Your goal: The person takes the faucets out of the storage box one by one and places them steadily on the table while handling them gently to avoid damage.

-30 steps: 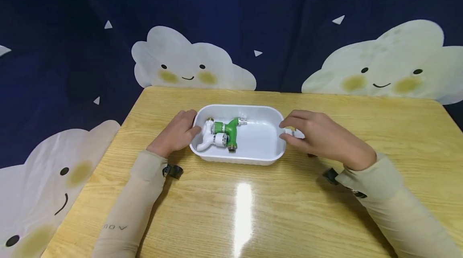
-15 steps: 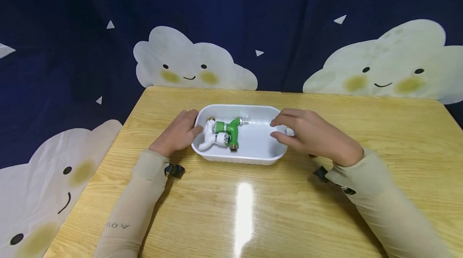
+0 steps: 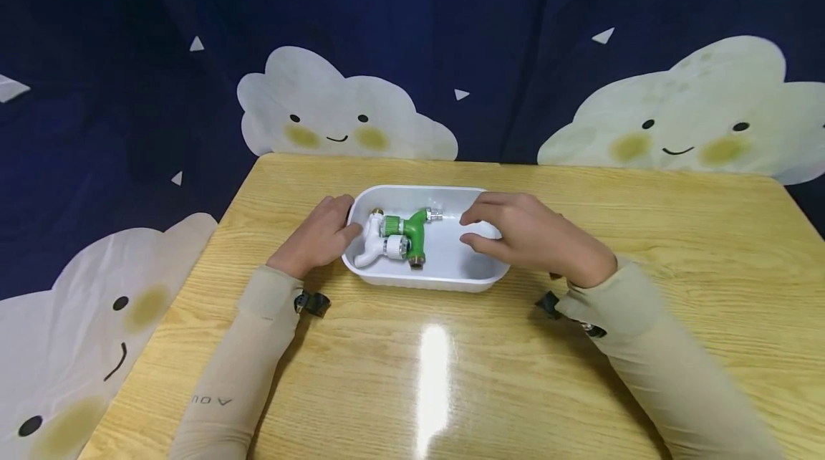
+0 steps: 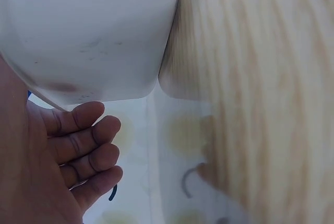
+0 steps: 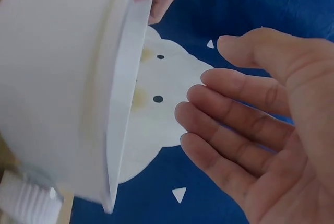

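Observation:
A white plastic basin (image 3: 425,283) stands on the table. At its left end my left hand (image 3: 319,236) grips the rim, thumb over the edge and fingers curled at the outer wall. Inside, on the left side, a white faucet (image 3: 372,238) and a green faucet (image 3: 415,234) lie against each other. Above the basin's right end hovers my right hand (image 3: 525,232), thumb and fingers apart with nothing between them. In the right wrist view its relaxed fingers point toward the basin's rim (image 5: 117,109).
Outside the basin's right end, a white ribbed knob (image 5: 31,198) shows in the right wrist view; my right hand mostly hides that spot in the head view. The wooden table (image 3: 361,374) ends at a dark blue curtain (image 3: 503,51) with cloud prints.
My right hand has moved left, from beside the basin's right end to over its inside. My left hand stays on the rim and the faucets have not moved within the basin.

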The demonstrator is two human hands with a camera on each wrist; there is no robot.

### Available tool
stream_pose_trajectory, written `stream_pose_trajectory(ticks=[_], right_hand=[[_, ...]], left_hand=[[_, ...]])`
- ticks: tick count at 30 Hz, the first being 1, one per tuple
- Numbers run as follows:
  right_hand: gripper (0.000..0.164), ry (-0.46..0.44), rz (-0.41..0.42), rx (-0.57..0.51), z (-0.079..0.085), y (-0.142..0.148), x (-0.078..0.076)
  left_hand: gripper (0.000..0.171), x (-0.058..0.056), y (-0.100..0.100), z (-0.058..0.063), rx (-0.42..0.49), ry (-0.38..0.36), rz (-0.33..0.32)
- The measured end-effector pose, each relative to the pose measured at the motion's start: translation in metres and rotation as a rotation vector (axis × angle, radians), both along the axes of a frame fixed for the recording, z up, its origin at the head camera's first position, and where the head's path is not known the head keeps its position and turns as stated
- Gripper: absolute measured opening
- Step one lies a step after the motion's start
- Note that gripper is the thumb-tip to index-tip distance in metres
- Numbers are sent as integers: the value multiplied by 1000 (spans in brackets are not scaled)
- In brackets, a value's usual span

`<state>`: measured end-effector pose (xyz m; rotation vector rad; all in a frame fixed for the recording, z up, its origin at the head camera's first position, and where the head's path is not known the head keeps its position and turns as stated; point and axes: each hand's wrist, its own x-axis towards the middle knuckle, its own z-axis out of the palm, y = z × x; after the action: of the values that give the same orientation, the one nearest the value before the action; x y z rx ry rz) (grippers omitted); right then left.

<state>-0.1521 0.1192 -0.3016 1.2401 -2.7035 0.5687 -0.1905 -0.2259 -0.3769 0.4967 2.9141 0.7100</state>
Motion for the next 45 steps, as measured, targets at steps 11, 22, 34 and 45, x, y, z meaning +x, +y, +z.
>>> stream_pose_trajectory(ticks=[11, 22, 34, 45], right_hand=[[26, -72, 23, 60, -9, -17, -4], [20, -33, 104, 0, -16, -37, -6], [18, -27, 116, 11, -19, -50, -11], [20, -72, 155, -26, -23, -65, -17]], left_hand=[[37, 1, 1, -6, 1, -14, -1], [36, 0, 1, -6, -6, 12, -4], [41, -2, 2, -1, -5, 8, -15], [40, -1, -1, -2, 7, 4, -8]])
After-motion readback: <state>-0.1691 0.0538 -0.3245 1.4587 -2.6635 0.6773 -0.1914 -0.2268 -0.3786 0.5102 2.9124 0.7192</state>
